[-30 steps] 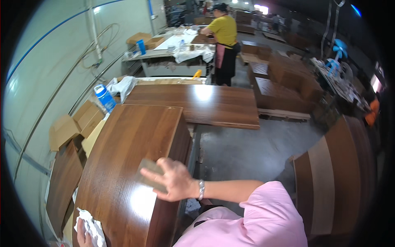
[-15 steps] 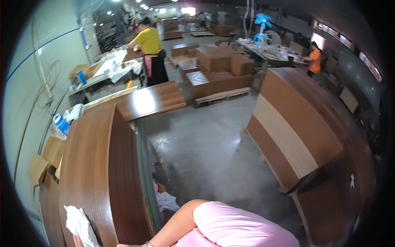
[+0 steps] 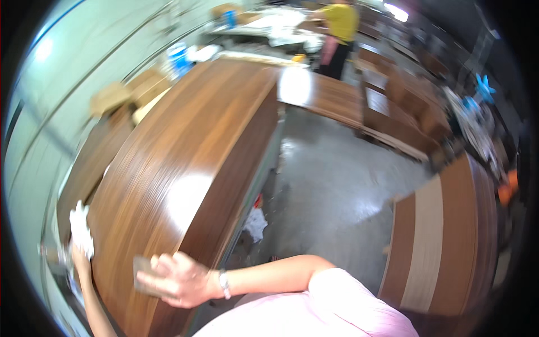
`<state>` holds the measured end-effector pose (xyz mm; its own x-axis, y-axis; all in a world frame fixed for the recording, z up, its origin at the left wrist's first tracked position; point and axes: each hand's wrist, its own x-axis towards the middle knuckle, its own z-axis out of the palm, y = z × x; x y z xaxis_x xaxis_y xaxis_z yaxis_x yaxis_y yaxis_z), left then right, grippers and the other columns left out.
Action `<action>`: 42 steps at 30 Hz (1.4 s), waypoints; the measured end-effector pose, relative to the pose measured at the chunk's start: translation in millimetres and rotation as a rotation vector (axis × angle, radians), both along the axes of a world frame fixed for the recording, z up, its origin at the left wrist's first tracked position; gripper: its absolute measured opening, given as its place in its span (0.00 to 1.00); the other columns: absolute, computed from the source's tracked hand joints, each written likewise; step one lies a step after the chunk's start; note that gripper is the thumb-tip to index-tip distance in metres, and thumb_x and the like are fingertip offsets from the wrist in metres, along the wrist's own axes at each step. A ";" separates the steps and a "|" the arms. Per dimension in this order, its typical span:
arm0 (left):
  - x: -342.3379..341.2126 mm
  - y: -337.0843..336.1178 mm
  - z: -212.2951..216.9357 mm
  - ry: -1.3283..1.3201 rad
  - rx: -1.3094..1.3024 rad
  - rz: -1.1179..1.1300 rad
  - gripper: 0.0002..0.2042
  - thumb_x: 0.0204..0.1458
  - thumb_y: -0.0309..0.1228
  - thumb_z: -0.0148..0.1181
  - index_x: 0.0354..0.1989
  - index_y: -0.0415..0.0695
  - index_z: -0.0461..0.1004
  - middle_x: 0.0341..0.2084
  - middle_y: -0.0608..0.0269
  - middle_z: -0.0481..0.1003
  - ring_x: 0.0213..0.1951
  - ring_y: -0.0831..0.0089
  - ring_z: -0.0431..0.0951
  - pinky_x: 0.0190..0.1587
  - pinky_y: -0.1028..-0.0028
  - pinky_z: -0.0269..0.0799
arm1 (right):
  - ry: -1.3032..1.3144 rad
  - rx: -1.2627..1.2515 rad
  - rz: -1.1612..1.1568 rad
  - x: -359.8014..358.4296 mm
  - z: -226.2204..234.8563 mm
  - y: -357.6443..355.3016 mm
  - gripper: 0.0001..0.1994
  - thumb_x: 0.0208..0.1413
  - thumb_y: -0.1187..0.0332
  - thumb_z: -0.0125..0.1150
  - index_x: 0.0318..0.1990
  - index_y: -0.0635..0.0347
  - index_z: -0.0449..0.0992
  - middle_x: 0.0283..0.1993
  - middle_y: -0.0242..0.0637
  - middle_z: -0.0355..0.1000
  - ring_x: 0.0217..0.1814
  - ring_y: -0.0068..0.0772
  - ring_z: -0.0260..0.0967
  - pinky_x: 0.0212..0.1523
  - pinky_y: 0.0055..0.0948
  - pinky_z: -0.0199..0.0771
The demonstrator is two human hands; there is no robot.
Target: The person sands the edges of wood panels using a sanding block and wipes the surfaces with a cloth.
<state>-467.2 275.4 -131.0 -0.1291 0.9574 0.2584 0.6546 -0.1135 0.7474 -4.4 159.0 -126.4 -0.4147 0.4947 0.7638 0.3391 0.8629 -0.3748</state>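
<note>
A long dark-brown wood-grain cabinet [image 3: 151,151] lies before me with its glossy top facing up. At its left edge my left hand [image 3: 80,253] is closed on a crumpled white cloth [image 3: 82,229]; some of its fingers are hidden by the cloth. Over the near part of the top is my right hand [image 3: 182,281], its fingers wrapped round a small flat grey-brown block [image 3: 144,274]. Motion blurs the block, and I cannot tell whether it touches the wood.
Another brown panel [image 3: 92,163] stands along the left wall near cardboard boxes [image 3: 112,98]. A blue-and-white container [image 3: 178,59] is beyond them. A striped brown cabinet [image 3: 432,241] stands right across the grey floor [image 3: 331,174]. At the far bench works a person in yellow [image 3: 341,25].
My view has swung left and down. My left hand has moved with the cloth to the cabinet's left edge. My right hand, mostly out of view before, now shows with the block.
</note>
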 end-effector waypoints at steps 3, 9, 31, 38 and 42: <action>-66.3 -34.1 -11.6 0.322 0.030 0.139 0.20 0.63 0.37 0.47 0.53 0.32 0.72 0.47 0.47 0.77 0.49 0.58 0.76 0.52 0.66 0.70 | 0.053 0.015 0.025 -4.8 14.3 -3.4 0.35 0.37 0.56 0.65 0.58 0.57 0.73 0.42 0.43 0.69 0.38 0.39 0.66 0.32 0.35 0.63; 51.9 -2.7 22.1 0.436 0.018 0.178 0.26 0.59 0.49 0.44 0.50 0.36 0.72 0.46 0.37 0.76 0.50 0.41 0.74 0.52 0.55 0.68 | -0.194 0.043 -0.260 -1.7 24.6 -5.2 0.33 0.34 0.59 0.70 0.57 0.47 0.78 0.44 0.48 0.66 0.40 0.45 0.68 0.38 0.37 0.71; 51.6 -14.2 40.2 0.585 -0.178 0.253 0.31 0.57 0.52 0.43 0.57 0.38 0.72 0.52 0.39 0.74 0.56 0.44 0.73 0.59 0.50 0.64 | -0.114 0.116 -0.217 -158.4 11.7 -163.9 0.34 0.33 0.58 0.69 0.56 0.49 0.77 0.41 0.41 0.66 0.31 0.36 0.65 0.28 0.34 0.67; 58.6 -16.7 44.6 0.592 -0.158 0.268 0.30 0.57 0.50 0.42 0.56 0.36 0.73 0.52 0.37 0.74 0.56 0.43 0.73 0.60 0.50 0.63 | -0.044 0.081 -0.305 -148.7 36.6 -171.5 0.30 0.39 0.59 0.69 0.56 0.50 0.78 0.44 0.46 0.65 0.37 0.40 0.68 0.35 0.36 0.72; 56.7 -8.0 35.7 0.590 -0.099 0.242 0.30 0.57 0.51 0.40 0.55 0.38 0.72 0.50 0.35 0.75 0.53 0.38 0.73 0.58 0.47 0.64 | -0.183 0.083 -0.098 -163.9 14.8 -179.9 0.30 0.35 0.52 0.69 0.51 0.46 0.82 0.41 0.43 0.68 0.37 0.41 0.69 0.36 0.36 0.74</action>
<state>-410.5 267.4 -95.3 -0.2080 0.9418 0.2639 0.9572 0.1404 0.2532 -168.3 -20.9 -111.5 -0.5026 0.4779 0.7204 0.4790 0.8477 -0.2281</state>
